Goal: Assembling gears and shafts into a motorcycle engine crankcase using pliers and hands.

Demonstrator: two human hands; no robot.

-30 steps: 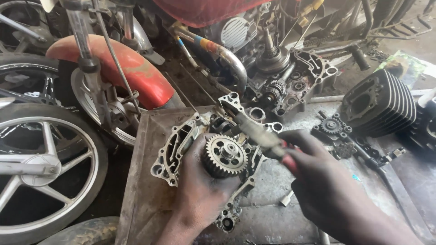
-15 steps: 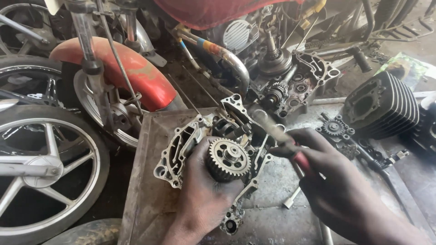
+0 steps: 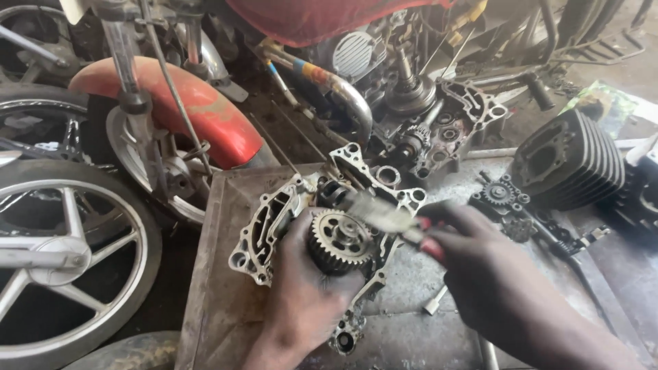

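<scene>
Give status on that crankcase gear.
Done: crankcase half is off the bike and on the metal tray. In hand: left hand grips the gear; right hand works a red-handled tool at it. Left: gear not yet off.

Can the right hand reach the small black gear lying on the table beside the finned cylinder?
Probably yes. The right hand holds a red-handled tool, but the small black gear lies uncovered just beyond it, with nothing between.
</scene>
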